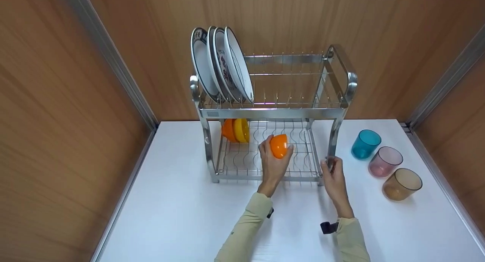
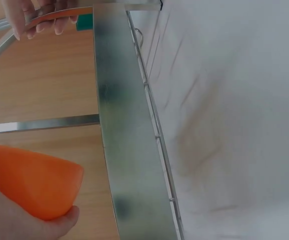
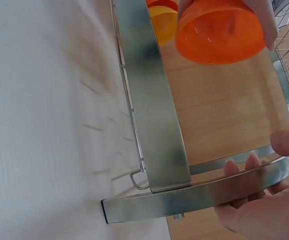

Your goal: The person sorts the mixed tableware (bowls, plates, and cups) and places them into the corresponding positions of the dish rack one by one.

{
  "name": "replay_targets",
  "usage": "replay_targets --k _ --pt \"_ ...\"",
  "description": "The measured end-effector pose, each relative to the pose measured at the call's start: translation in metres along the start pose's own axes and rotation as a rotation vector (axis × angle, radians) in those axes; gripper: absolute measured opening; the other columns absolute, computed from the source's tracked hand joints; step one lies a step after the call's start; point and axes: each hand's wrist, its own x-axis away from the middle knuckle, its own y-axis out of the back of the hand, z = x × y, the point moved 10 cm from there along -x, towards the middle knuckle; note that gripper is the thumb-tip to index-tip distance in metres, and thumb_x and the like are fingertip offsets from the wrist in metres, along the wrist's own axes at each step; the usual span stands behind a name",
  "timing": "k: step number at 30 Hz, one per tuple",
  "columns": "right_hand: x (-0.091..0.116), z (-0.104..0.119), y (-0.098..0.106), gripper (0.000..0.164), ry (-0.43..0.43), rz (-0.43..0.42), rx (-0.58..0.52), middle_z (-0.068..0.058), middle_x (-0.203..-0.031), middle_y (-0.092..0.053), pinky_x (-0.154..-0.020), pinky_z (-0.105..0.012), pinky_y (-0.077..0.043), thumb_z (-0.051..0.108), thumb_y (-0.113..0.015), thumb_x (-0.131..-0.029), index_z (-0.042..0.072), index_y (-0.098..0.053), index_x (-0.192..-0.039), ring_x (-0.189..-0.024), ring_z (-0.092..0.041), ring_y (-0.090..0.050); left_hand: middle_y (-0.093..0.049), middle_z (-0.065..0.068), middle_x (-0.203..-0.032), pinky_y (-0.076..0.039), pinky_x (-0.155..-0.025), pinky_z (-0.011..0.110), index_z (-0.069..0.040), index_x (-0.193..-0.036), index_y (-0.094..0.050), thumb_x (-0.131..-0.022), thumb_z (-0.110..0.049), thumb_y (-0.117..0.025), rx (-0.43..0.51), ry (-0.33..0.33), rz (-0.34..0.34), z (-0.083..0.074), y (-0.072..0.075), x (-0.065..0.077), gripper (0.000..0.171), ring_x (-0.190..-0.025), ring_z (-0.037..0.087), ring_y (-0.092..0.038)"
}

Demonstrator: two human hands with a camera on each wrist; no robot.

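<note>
An orange bowl (image 1: 279,146) is tilted on its side in the fingers of my left hand (image 1: 273,164), over the lower tier of the metal dish rack (image 1: 261,113). The right wrist view shows the hollow inside of this bowl (image 3: 219,37). My right hand (image 1: 335,178) grips the rack's front right post, its fingers (image 3: 242,167) passing behind the metal. On the lower tier, at the left, a yellow bowl (image 1: 241,130) and another orange bowl (image 1: 228,130) stand nested on their sides.
Several patterned plates (image 1: 238,65) stand upright at the left of the top tier. Right of the rack, a teal glass (image 1: 365,144), a pink glass (image 1: 385,162) and an amber glass (image 1: 402,184) stand on the white table (image 1: 170,209). Wooden panels (image 1: 273,19) enclose the table.
</note>
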Motion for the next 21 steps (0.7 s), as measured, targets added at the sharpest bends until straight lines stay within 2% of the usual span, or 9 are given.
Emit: replay_targets --k 3,7,11,14,16,21 --pt "-0.003 -0.003 -0.001 0.051 -0.016 -0.01 0.016 -0.015 -0.12 -0.042 -0.09 -0.034 -0.037 0.044 -0.039 -0.099 0.005 -0.029 -0.13 -0.109 -0.023 -0.042 -0.036 -0.003 -0.129 -0.05 -0.086 0.025 -0.026 -0.139 -0.036 -0.081 -0.057 -0.065 -0.005 0.007 -0.003 0.001 0.001 -0.004 0.072 -0.105 0.011 -0.052" --pt "-0.007 -0.005 0.0 0.047 -0.011 -0.035 0.046 -0.019 -0.108 -0.047 -0.072 -0.028 -0.039 0.046 -0.033 -0.1 0.005 -0.033 -0.123 -0.094 -0.024 -0.047 -0.036 -0.003 -0.128 -0.05 -0.086 0.025 -0.026 -0.139 -0.036 -0.079 -0.062 -0.064 -0.028 0.015 -0.002 0.003 0.002 -0.011 0.074 -0.105 0.01 -0.051" --pt "-0.009 -0.007 0.0 0.046 -0.02 -0.043 0.056 -0.022 -0.104 -0.047 -0.068 -0.028 -0.038 0.048 -0.032 -0.1 0.006 -0.036 -0.118 -0.089 -0.025 -0.046 -0.035 -0.002 -0.13 -0.049 -0.089 0.027 -0.024 -0.14 -0.035 -0.08 -0.06 -0.063 -0.038 -0.005 -0.004 0.003 0.004 -0.018 0.076 -0.106 0.011 -0.05" --pt "-0.008 -0.008 -0.001 0.045 -0.024 -0.04 0.05 -0.022 -0.103 -0.047 -0.069 -0.03 -0.038 0.048 -0.032 -0.1 0.007 -0.037 -0.114 -0.09 -0.031 -0.045 -0.036 -0.001 -0.131 -0.049 -0.089 0.028 -0.022 -0.141 -0.036 -0.081 -0.058 -0.064 -0.049 -0.025 -0.019 0.004 0.008 -0.025 0.075 -0.106 0.011 -0.05" --pt "-0.007 -0.008 -0.002 0.044 -0.023 -0.037 0.044 -0.022 -0.102 -0.047 -0.069 -0.032 -0.038 0.049 -0.033 -0.099 0.008 -0.038 -0.112 -0.09 -0.034 -0.044 -0.037 -0.001 -0.131 -0.048 -0.09 0.027 -0.02 -0.14 -0.036 -0.081 -0.058 -0.064 -0.082 -0.035 -0.036 0.005 0.01 -0.03 0.075 -0.107 0.01 -0.049" --pt "-0.006 -0.009 -0.003 0.043 -0.013 -0.024 0.043 -0.023 -0.1 -0.046 -0.066 -0.032 -0.037 0.05 -0.033 -0.099 0.009 -0.038 -0.11 -0.084 -0.031 -0.043 -0.039 0.001 -0.131 -0.046 -0.092 0.027 -0.017 -0.14 -0.037 -0.082 -0.058 -0.064 -0.167 -0.035 -0.077 0.009 0.015 -0.044 0.076 -0.111 0.013 -0.044"
